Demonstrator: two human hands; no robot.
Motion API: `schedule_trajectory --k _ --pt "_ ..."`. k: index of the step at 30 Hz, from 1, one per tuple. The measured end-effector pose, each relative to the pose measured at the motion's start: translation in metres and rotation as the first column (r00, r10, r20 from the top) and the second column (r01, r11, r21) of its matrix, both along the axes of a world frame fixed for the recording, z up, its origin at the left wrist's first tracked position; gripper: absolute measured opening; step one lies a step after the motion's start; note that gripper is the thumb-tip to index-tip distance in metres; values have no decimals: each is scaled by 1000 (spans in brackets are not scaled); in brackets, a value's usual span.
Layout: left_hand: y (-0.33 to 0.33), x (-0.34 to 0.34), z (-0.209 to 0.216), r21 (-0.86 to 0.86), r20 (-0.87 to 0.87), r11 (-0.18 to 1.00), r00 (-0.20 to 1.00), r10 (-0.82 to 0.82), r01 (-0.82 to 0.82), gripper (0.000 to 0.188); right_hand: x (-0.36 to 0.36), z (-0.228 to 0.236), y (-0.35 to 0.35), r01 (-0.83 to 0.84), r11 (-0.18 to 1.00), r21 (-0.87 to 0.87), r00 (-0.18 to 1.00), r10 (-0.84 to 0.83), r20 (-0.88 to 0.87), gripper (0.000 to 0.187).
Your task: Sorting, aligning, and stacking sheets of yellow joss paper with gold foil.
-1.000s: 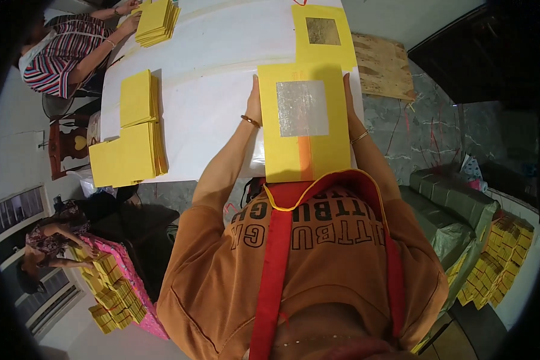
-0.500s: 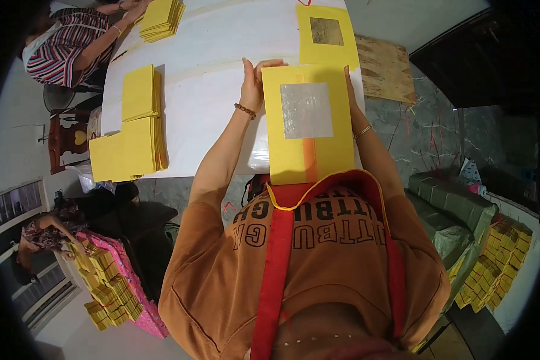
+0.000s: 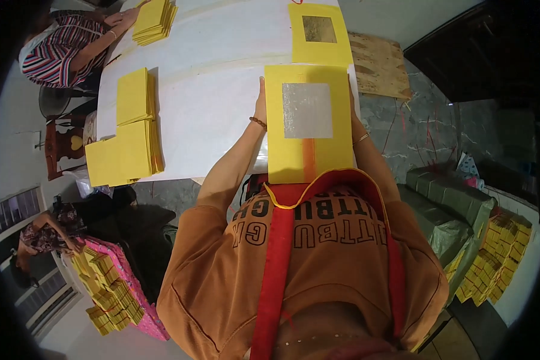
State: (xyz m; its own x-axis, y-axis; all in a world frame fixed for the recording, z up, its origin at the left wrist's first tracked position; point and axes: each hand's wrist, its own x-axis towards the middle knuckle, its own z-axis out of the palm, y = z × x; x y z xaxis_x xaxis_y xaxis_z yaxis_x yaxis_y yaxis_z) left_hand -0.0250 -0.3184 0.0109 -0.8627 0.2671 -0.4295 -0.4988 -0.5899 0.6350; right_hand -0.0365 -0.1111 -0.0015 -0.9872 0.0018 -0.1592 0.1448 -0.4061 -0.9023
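The yellow paper rectangle with a silver square [image 3: 309,124] sits at the near edge of the white-topped table [image 3: 210,120], between left hand [image 3: 261,103] and right hand [image 3: 353,111]; finger grip I cannot tell. Probably light, bendable; best held by both long edges.

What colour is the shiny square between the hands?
The shiny square patch on the yellow paper is silvery grey; the head view shows it best.

The white surface [image 3: 210,84] carries yellow stacks down its left side: two near stacks [image 3: 133,96], one overlapping the other, and one far stack [image 3: 152,21]. At far right lies a yellow sheet [image 3: 320,30] (a shiny square marks its middle, dull gold in tone).
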Motion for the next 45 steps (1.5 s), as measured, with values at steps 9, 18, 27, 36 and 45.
schedule_trajectory --k 9,18,27,36,45 --pt "-3 61 -13 -140 -385 988 923 3 -61 65 16 5 9 -48 990 -135 989 28 -147 57" --pt "5 78 -19 46 -109 996 990 87 -83 70 111 -53 25 -243 960 -140 970 243 -14 56" --pt "21 58 -34 94 -200 995 980 -8 27 63 118 -36 30 -140 925 353 951 224 -211 57" --pt "20 99 -35 -85 -172 996 985 1 -16 73 122 -8 53 -7 780 626 923 245 -295 59" --pt "21 104 -49 164 -24 973 985 169 -163 64 139 11 49 -119 891 438 977 184 -109 62"
